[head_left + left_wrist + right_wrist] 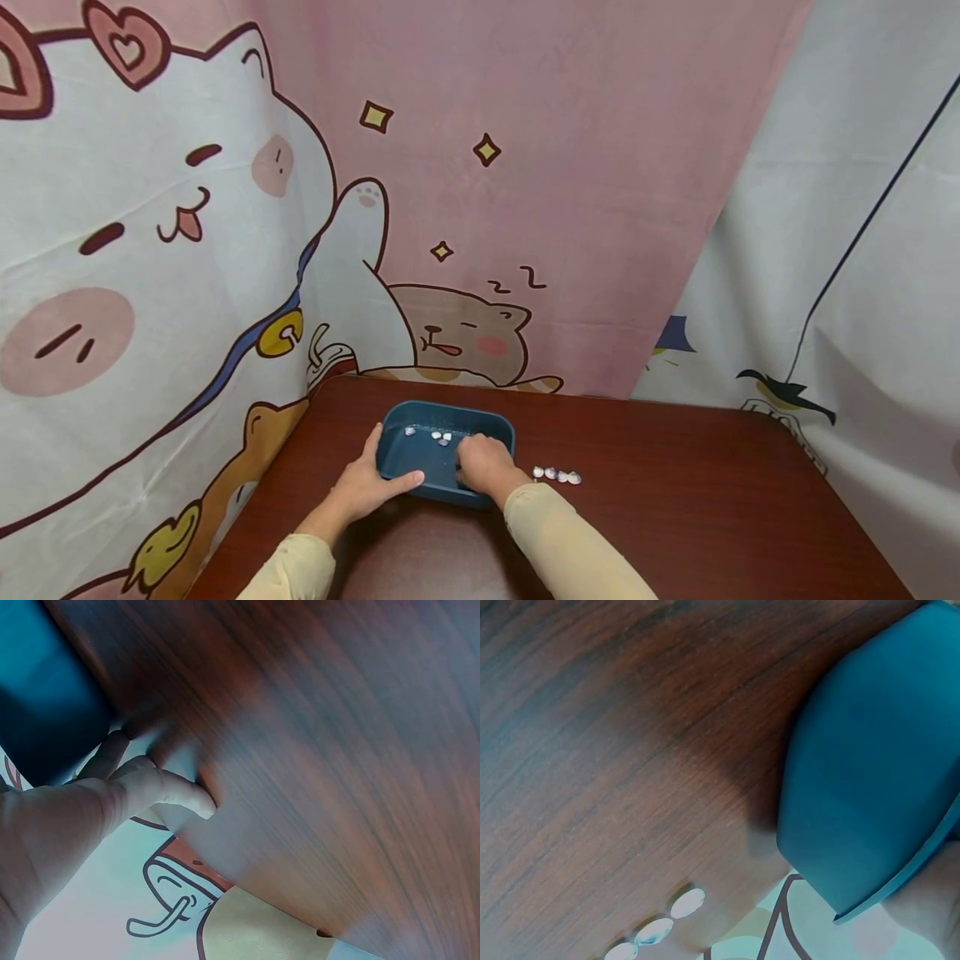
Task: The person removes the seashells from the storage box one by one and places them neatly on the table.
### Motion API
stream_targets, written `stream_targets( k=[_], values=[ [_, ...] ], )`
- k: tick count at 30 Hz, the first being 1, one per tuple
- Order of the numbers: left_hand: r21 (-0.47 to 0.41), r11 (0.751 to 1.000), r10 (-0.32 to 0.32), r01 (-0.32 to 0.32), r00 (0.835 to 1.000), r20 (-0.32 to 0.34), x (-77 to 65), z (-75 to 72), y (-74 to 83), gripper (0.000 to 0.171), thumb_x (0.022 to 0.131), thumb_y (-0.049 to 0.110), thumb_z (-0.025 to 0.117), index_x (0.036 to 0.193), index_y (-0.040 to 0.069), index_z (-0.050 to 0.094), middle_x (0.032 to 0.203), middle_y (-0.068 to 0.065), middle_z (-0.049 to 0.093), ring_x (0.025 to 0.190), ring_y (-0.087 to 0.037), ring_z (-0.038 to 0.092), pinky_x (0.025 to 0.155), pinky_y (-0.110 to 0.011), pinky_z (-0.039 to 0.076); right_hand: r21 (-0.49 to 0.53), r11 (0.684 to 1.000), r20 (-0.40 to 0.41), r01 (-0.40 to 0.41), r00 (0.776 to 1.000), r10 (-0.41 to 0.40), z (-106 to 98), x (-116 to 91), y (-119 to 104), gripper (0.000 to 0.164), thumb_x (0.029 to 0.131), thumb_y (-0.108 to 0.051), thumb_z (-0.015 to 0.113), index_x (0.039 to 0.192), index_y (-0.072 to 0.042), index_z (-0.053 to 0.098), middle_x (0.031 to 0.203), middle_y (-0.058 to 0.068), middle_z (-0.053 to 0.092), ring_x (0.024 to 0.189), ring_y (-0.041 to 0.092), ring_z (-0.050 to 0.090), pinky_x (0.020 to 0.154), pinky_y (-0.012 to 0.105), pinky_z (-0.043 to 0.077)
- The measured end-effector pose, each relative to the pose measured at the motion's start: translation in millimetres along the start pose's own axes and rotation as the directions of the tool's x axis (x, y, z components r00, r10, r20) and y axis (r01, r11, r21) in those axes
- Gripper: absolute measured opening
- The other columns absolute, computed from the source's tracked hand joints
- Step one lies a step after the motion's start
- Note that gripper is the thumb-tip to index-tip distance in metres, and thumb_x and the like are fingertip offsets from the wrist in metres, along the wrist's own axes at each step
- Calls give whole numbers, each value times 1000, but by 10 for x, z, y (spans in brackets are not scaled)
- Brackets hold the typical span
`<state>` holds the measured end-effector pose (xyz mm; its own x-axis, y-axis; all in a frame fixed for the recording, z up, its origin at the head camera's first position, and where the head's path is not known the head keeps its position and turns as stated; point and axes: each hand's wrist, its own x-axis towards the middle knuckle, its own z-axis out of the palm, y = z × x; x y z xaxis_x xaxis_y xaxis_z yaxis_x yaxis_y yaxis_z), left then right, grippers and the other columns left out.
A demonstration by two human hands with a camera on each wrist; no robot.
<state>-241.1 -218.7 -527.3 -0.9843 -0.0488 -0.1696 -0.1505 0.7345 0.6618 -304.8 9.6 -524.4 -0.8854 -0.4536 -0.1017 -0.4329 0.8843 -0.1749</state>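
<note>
A blue rectangular tray (420,458) sits on the table. My left hand (365,486) braces its near left corner, fingers spread along the left wall and thumb extended across the front rim. In the left wrist view the straightened fingers (176,787) lie beside the tray. My right hand (483,462) reaches into the tray's right side with fingers bent downward; their tips, and anything between them, are hidden. Several small whitish-purple shell-like pieces (442,437) lie inside the tray. More such pieces (562,477) form a short row on the table to the right.
The reddish-brown wooden table (675,500) extends right of the tray. A printed cartoon curtain (585,208) hangs behind and along the left side. The right wrist view shows the tray's outer wall (877,765) and part of the row of pieces (654,931).
</note>
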Motion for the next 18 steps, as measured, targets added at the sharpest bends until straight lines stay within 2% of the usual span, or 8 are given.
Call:
stream_targets(
  k=[5,12,18],
  values=[
    [-3,1000,-1,1,1000,1,-4,-7,-3,138,77,83,75,172,12,5,164,-36,40,138,-55,54,109,-77,45,42,999,-4,-15,1000,15,-4,-10,-3,13,94,-24,84,102,-14,85,93,-2,79,80,10,66,84,34,63],
    [-4,1000,7,-7,1000,-7,5,3,-24,137,78,80,78,172,12,6,163,-36,42,137,-54,56,108,-75,47,32,999,-3,-10,1000,10,2,-15,4,10,94,-24,83,98,-15,84,89,-3,78,76,9,64,81,34,63],
    [-9,1000,9,-9,1000,-6,12,4,-24,137,78,79,78,172,12,5,162,-36,42,136,-53,57,108,-75,47,56,998,3,-12,1000,12,1,-13,10,14,94,-24,84,102,-13,84,94,-1,79,81,11,67,85,35,64]
  ],
)
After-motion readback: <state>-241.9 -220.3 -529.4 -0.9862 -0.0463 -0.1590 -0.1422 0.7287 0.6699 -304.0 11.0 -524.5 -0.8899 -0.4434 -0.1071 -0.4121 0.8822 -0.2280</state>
